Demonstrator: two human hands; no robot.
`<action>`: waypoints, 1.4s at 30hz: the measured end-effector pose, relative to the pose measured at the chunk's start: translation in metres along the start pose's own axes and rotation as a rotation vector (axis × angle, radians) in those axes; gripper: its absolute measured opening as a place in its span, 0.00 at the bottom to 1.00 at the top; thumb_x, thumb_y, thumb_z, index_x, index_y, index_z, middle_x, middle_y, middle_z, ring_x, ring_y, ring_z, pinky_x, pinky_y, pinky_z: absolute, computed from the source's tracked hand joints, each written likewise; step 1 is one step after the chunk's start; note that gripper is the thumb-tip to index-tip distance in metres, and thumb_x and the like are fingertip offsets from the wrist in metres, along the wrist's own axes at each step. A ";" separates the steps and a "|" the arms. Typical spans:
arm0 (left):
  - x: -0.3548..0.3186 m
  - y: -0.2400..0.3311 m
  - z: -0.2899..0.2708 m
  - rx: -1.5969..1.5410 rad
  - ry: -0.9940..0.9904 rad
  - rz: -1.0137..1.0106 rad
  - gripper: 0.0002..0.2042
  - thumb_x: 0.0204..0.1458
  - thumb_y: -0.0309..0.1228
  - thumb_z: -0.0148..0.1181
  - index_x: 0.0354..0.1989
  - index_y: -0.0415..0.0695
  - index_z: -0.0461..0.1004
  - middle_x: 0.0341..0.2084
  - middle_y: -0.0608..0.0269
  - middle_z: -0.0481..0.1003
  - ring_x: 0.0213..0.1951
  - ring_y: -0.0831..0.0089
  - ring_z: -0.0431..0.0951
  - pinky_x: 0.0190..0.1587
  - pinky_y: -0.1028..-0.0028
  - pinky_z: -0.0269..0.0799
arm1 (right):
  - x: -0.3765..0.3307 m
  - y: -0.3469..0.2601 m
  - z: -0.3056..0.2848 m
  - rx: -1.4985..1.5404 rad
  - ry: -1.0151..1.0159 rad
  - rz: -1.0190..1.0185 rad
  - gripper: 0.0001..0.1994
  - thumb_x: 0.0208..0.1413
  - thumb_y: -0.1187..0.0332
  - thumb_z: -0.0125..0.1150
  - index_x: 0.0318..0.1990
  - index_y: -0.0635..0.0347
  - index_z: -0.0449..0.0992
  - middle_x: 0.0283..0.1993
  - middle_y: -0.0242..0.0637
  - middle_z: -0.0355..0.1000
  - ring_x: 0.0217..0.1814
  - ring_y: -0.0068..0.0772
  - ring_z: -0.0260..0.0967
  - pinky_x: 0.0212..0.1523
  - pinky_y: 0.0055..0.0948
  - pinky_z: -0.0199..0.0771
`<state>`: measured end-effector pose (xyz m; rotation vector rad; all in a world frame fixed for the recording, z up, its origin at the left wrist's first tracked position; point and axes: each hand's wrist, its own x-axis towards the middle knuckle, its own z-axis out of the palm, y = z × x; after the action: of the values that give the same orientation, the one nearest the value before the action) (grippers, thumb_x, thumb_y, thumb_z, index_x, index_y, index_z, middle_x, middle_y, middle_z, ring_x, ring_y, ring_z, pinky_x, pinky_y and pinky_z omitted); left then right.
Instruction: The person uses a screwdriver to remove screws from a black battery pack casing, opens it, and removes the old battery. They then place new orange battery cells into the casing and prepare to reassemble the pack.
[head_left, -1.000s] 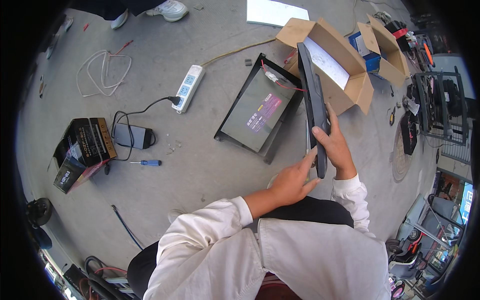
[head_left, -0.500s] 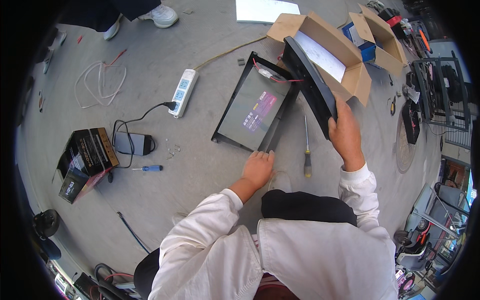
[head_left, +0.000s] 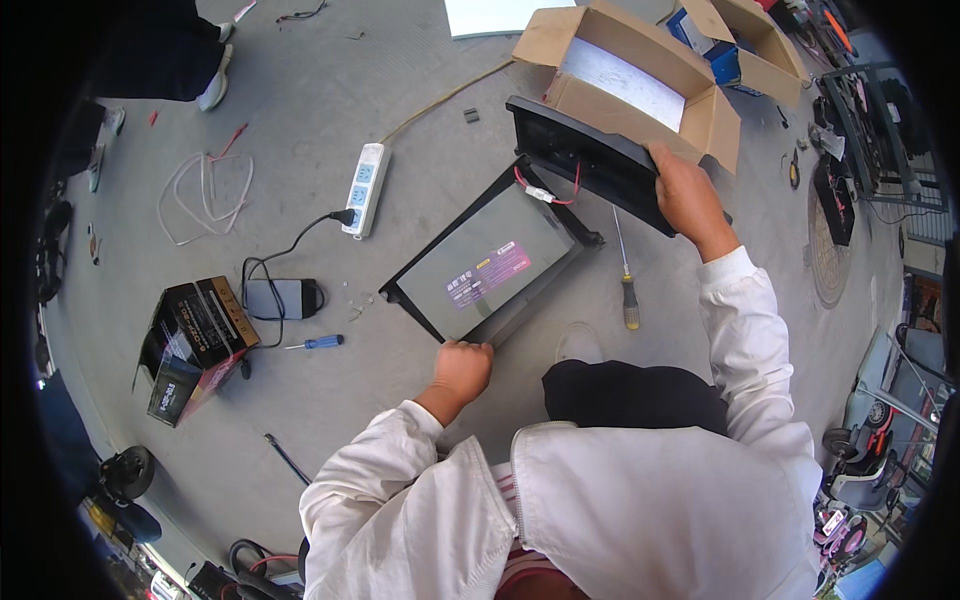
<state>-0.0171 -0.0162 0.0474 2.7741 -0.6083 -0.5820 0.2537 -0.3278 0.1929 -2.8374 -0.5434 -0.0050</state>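
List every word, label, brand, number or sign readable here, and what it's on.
I don't transcribe printed text, so here is where it stands:
Grey block in the black case: purple printed patch with pale and yellow lettering, finest lines too small.
Black carton, left: pale lettering on dark sides, partly blurred.
Blue box, upper right: marks too small.
Clutter along the right edge: too small or blurred.

The battery [head_left: 503, 262] lies in the case [head_left: 535, 297]; the lid [head_left: 595, 165] is at the far right of both, the carton [head_left: 620, 118] behind it. A screwdriver [head_left: 629, 300] lies right of the case. Left of the case is the power strip [head_left: 365, 190]; nearer and farther left, the adapter [head_left: 273, 299], with the box [head_left: 200, 330] at its left.
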 end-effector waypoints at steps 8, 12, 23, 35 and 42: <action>-0.007 0.015 -0.032 -0.175 -0.296 -0.041 0.11 0.59 0.38 0.55 0.29 0.45 0.76 0.24 0.54 0.81 0.29 0.52 0.82 0.32 0.56 0.77 | -0.032 -0.033 0.032 -0.040 0.324 -0.083 0.23 0.54 0.76 0.61 0.59 0.61 0.71 0.63 0.49 0.65 0.60 0.57 0.69 0.55 0.43 0.73; 0.029 0.009 -0.069 -0.297 0.000 -0.100 0.10 0.60 0.39 0.59 0.34 0.46 0.76 0.30 0.56 0.82 0.31 0.51 0.82 0.32 0.57 0.76 | -0.041 -0.076 0.078 0.551 -0.120 -0.017 0.24 0.58 0.73 0.61 0.62 0.62 0.68 0.61 0.49 0.66 0.57 0.54 0.70 0.57 0.41 0.72; 0.140 -0.032 -0.121 -0.429 0.468 -0.015 0.14 0.59 0.28 0.58 0.54 0.45 0.77 0.54 0.55 0.76 0.50 0.52 0.79 0.49 0.59 0.77 | 0.004 -0.020 0.152 0.743 -0.380 0.112 0.16 0.60 0.67 0.62 0.53 0.62 0.78 0.45 0.46 0.78 0.47 0.41 0.77 0.51 0.34 0.75; 0.227 -0.051 -0.107 -0.622 0.102 0.040 0.14 0.59 0.28 0.60 0.51 0.37 0.77 0.45 0.46 0.74 0.47 0.49 0.76 0.52 0.61 0.72 | -0.004 -0.020 0.154 0.865 -0.182 0.037 0.12 0.59 0.70 0.60 0.48 0.62 0.79 0.46 0.47 0.77 0.48 0.48 0.76 0.50 0.40 0.75; 0.235 -0.046 -0.117 -0.671 0.064 0.010 0.13 0.56 0.30 0.62 0.47 0.37 0.79 0.36 0.51 0.76 0.37 0.58 0.77 0.43 0.65 0.74 | -0.004 -0.015 0.155 0.770 -0.139 -0.031 0.10 0.61 0.70 0.59 0.48 0.60 0.77 0.45 0.47 0.75 0.49 0.55 0.73 0.50 0.45 0.74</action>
<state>0.2447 -0.0629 0.0601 2.1461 -0.3286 -0.5637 0.2380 -0.2779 0.0466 -2.0851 -0.4810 0.3247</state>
